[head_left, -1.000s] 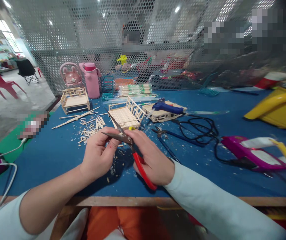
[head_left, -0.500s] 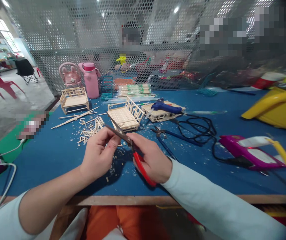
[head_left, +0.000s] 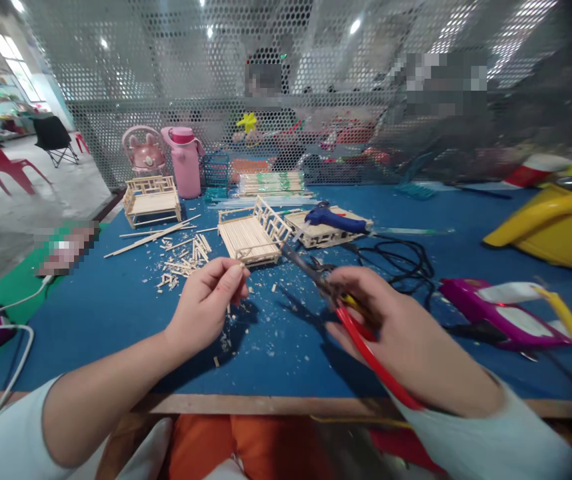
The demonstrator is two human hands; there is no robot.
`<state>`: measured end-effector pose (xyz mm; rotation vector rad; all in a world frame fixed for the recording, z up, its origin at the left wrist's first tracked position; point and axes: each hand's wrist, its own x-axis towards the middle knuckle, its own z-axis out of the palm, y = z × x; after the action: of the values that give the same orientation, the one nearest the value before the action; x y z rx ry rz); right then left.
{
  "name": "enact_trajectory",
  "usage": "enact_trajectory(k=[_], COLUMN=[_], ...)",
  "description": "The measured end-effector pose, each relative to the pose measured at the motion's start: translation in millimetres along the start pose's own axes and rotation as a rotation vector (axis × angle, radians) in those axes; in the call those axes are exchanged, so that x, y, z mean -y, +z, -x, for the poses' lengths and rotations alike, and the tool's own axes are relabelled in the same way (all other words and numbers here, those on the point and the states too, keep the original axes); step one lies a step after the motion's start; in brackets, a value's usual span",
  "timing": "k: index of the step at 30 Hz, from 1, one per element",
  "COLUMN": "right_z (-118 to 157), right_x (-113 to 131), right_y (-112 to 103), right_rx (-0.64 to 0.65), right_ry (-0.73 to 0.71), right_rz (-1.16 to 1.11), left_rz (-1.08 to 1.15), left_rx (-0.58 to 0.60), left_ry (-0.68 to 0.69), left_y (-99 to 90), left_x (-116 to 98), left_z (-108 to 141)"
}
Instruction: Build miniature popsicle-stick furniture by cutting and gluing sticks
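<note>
My left hand point(head_left: 211, 297) is closed in a pinch, with the pale tip of a small wooden stick piece point(head_left: 241, 265) just showing between thumb and forefinger. Red-handled scissors point(head_left: 351, 327) are in my right hand point(head_left: 391, 327), their blades pointing up and left, away from the left hand. Just beyond my hands sits a small model bench point(head_left: 251, 237) built of thin sticks, with a lattice back. Cut stick pieces point(head_left: 186, 263) lie heaped left of it. A blue hot glue gun point(head_left: 336, 219) rests on another flat stick frame point(head_left: 311, 237). Pliers partly show behind the scissors.
Another stick bench point(head_left: 152, 200) stands at the back left beside a pink bottle point(head_left: 186, 163). Bundled sticks point(head_left: 271, 183) lie near the perforated metal screen point(head_left: 176, 87). At right are a black cable point(head_left: 406, 257), a purple-and-white device point(head_left: 496, 313) and a yellow container point(head_left: 556, 227).
My right hand has carried the scissors right and toward me, away from the left hand. My left hand has barely moved and keeps its pinch.
</note>
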<state>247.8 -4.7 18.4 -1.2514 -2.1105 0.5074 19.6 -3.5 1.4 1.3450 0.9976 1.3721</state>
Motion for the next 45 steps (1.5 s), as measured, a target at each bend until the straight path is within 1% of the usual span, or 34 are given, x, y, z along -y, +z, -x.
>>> enact_trajectory(k=[1, 3, 5, 7, 9, 11, 12, 14, 15, 16, 17, 18, 20, 22, 24, 27, 30, 33, 34, 35, 36, 39, 40, 41, 42, 44, 45], right_z=[9.3, 24.9, 33.2, 32.6, 25.6, 16.9, 13.1, 7.6, 5.3, 2.6, -1.0, -5.8, -19.7, -37.0, -53.3, -66.2, -64.8, -60.9, -61.0, -62.0, -63.6, -70.2, -72.2, -74.0, -75.6, -78.3, -79.5], right_x=[-7.5, -27.8, -53.9, -81.9, -104.9, -114.7, -112.7, -94.0, -78.6, -61.0, -42.7, -25.2, 2.2, 15.9, 18.1, 12.9, 9.8, 9.2, 8.5, 7.2, 5.2, -3.5, -6.6, -9.3, -11.5, -14.2, -14.7], right_y=[-12.2, -32.9, -45.4, -48.8, -46.2, -41.8, -39.8, -35.8, -33.1, -29.4, -24.4, -18.0, -1.7, 15.3, 28.6, 38.0, 40.6, 44.0, 45.5, 47.1, 48.5, 51.1, 51.2, 50.8, 50.1, 48.1, 47.1], right_rx=[0.055, 0.100, 0.076, -0.007, -0.089, -0.140, -0.154, -0.185, -0.221, -0.259, -0.278, -0.235, -0.100, -0.052, -0.033, -0.030, -0.013, 0.043, 0.063, 0.078, 0.088, 0.069, 0.046, 0.016, -0.018, -0.096, -0.137], right_ry=[0.015, -0.028, -0.101, -0.129, -0.155, -0.242, -0.288, -0.340, -0.375, -0.423, -0.466, -0.512, -0.629, -0.701, -0.745, -0.754, -0.728, -0.675, -0.649, -0.617, -0.580, -0.440, -0.398, -0.365, -0.347, -0.345, -0.351], right_rz=[0.082, 0.208, 0.296, 0.388, 0.493, 0.612, 0.673, 0.750, 0.797, 0.794, 0.737, 0.660, 0.499, 0.428, 0.400, 0.360, 0.315, 0.312, 0.306, 0.287, 0.254, 0.108, 0.067, 0.038, 0.024, 0.021, 0.023], left_rz=[-0.020, -0.070, -0.145, -0.233, -0.314, -0.377, -0.408, -0.465, -0.490, -0.512, -0.529, -0.540, -0.556, -0.574, -0.593, -0.604, -0.642, -0.684, -0.681, -0.673, -0.662, -0.670, -0.706, -0.763, -0.814, -0.877, -0.884], left_rx=[0.021, 0.061, 0.107, 0.155, 0.188, 0.201, 0.206, 0.225, 0.243, 0.265, 0.287, 0.305, 0.326, 0.321, 0.291, 0.243, 0.249, 0.286, 0.277, 0.234, 0.159, -0.134, -0.176, -0.158, -0.108, -0.005, 0.015], left_ry=[-0.021, -0.061, -0.087, -0.096, -0.099, -0.096, -0.095, -0.097, -0.097, -0.094, -0.084, -0.068, -0.031, -0.001, 0.014, 0.025, 0.033, 0.031, 0.029, 0.032, 0.038, 0.076, 0.080, 0.087, 0.095, 0.044, 0.038], left_y=[-0.2, -0.6, -0.7, -0.7, -0.7, -0.5, -0.4, 0.0, 0.3, 0.6, 1.0, 1.3, 1.3, 0.1, -2.6, -7.3, -9.1, -7.3, -6.5, -5.9, -5.6, -8.1, -9.7, -11.4, -13.1, -15.2, -15.5], left_x=[0.7, 1.8, 2.5, 3.0, 3.6, 4.9, 5.7, 7.3, 7.9, 8.2, 8.3, 8.1, 7.2, 6.3, 6.1, 7.8, 11.1, 13.8, 14.5, 15.5, 16.7, 23.7, 26.8, 29.9, 32.6, 36.0, 36.5], left_z=[-0.1, -0.1, -0.1, 0.0, -0.2, -0.8, -1.1, -1.7, -1.7, -1.6, -1.3, -1.1, -0.8, -1.5, -3.2, -6.1, -7.1, -6.2, -6.1, -6.4, -7.4, -15.3, -19.6, -24.5, -29.9, -41.2, -46.5])
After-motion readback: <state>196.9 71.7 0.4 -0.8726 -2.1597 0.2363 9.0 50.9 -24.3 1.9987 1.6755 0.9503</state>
